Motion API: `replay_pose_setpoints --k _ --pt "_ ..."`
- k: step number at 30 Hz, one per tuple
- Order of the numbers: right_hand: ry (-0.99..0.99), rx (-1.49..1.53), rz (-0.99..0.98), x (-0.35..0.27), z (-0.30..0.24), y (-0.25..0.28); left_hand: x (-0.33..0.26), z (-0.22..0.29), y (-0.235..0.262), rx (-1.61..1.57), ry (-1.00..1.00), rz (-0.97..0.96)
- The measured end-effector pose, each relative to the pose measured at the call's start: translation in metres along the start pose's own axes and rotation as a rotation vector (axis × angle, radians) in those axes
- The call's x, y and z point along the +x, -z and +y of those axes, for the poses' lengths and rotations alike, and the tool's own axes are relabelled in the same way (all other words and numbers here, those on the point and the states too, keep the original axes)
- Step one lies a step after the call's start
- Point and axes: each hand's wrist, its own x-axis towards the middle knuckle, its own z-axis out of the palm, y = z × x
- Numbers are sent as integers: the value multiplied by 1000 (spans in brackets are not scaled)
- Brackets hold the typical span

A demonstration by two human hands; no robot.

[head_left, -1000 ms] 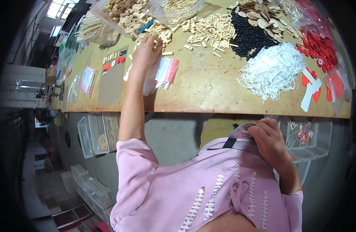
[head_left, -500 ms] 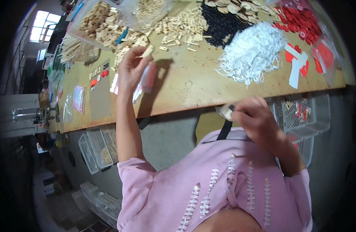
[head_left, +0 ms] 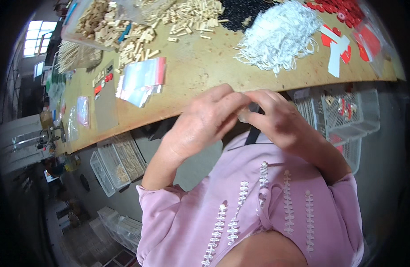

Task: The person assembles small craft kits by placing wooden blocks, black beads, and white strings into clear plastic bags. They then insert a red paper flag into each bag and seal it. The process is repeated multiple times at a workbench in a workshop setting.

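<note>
Both hands meet at the near edge of the wooden table [head_left: 200, 71], in front of my chest. My left hand [head_left: 200, 122] and my right hand [head_left: 276, 118] pinch a small clear plastic bag [head_left: 246, 115] between their fingertips. Most of the bag is hidden by the fingers, and I cannot tell what is in it. A stack of clear zip bags with red strips [head_left: 140, 80] lies on the table just beyond my left hand.
On the table lie small wooden blocks [head_left: 138, 42], wooden sticks [head_left: 78, 55], a heap of white cords [head_left: 280, 38], black beads [head_left: 242, 11], red pieces [head_left: 336, 9] and red-and-white cards [head_left: 336, 44]. White plastic baskets [head_left: 343, 109] stand under the table at right, clear trays [head_left: 116, 162] at left.
My left hand has left the bags and blocks on the table and come back to my chest. It now meets my right hand on the small clear bag.
</note>
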Motion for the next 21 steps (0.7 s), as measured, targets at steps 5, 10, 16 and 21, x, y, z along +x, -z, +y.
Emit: replay_pose_setpoints --k 5,10,16,21 --pt "18 46 56 -15 13 -3 22 -47 25 -155 84 220" --pt "8 80 0 -16 8 -3 50 -173 57 351 383 503" --pt "-77 65 0 -21 9 1 61 -216 76 292 446 304" --pt "-69 86 58 -20 11 -5 73 -230 74 205 443 405"
